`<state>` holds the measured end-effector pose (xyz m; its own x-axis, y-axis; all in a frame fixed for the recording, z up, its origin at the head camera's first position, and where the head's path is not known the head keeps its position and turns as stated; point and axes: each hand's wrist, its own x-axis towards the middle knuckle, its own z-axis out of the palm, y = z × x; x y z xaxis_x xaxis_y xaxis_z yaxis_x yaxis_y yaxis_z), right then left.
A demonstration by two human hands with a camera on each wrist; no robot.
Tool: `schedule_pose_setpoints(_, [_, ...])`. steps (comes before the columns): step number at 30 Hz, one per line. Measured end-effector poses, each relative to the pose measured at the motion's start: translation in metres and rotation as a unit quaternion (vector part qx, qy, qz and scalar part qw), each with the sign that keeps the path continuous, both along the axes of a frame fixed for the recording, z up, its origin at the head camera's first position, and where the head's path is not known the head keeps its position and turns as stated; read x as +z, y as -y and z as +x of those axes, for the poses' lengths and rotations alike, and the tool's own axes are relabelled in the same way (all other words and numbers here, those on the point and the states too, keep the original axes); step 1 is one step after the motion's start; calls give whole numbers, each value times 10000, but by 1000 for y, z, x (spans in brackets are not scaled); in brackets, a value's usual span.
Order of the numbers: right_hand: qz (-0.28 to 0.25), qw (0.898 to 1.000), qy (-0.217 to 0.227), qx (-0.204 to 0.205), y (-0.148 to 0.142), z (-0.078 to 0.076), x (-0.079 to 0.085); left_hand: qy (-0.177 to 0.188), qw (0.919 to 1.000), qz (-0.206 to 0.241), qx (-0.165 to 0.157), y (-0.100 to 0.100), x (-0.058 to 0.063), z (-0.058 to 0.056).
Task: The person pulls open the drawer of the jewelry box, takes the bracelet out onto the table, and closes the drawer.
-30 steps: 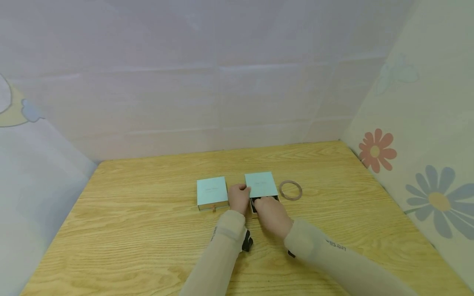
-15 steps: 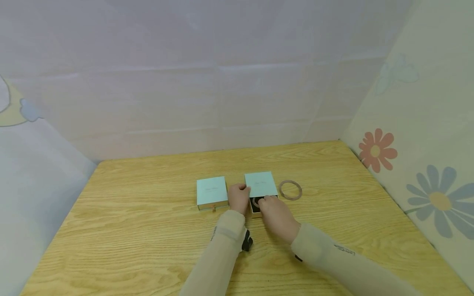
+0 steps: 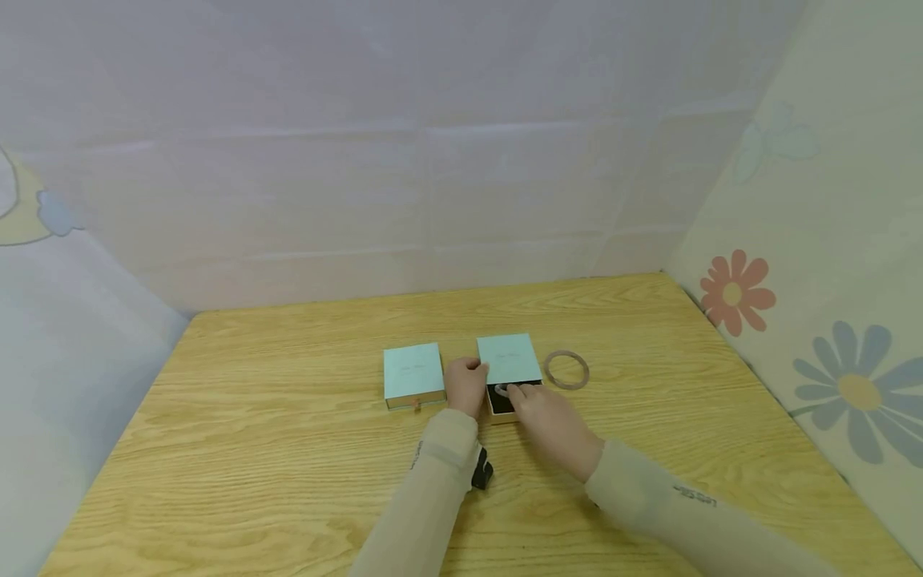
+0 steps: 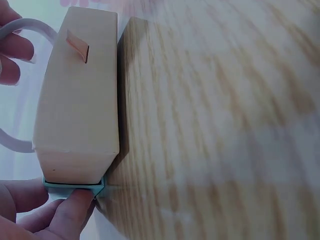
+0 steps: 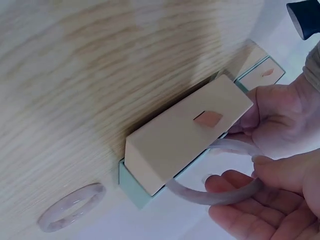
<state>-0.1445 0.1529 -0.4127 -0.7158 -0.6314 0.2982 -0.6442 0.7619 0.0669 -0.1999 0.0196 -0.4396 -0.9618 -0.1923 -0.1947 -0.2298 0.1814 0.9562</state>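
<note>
A mint-coloured drawer box (image 3: 508, 357) lies on the table with its pale drawer (image 5: 175, 132) pulled partly out, showing a black lining. My left hand (image 3: 465, 386) grips the box's mint sleeve by its left side. Between thumb and fingers, my right hand (image 3: 551, 421) pinches a pale mauve bangle (image 5: 205, 197). In the right wrist view the bangle sticks up out of the drawer, its far part hidden inside. A peach ribbon tab (image 5: 209, 119) hangs from the drawer front.
Left of my left hand sits a second mint box (image 3: 413, 373), closed. Another bangle (image 3: 567, 387) lies flat to the right of the held box. The wooden table (image 3: 288, 449) meets pale fabric walls at the back and sides. A black strap piece (image 3: 481, 471) shows at my left wrist.
My right hand has drawn back to the right and toward me, and more of the drawer's black lining and the bangle show. The left hand keeps its place on the box.
</note>
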Motion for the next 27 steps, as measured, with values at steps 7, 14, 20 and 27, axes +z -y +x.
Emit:
schedule_pose_setpoints(7, [-633,9969,403,-217,-9,-3,7,-118,9999,-22,-22,0,2,1])
schedule_pose_setpoints(14, [-1306,9891,526,-435,-16,-10,9,-138,9999,-78,-23,0,1,2])
schedule_pose_setpoints(20, [-1573,9849,406,-595,-23,-17,5,-155,9998,-139,-11,0,0,0])
schedule_pose_setpoints(27, [-2255,9616,1278,-901,-31,-19,8,-125,9998,-132,37,0,-2,-2])
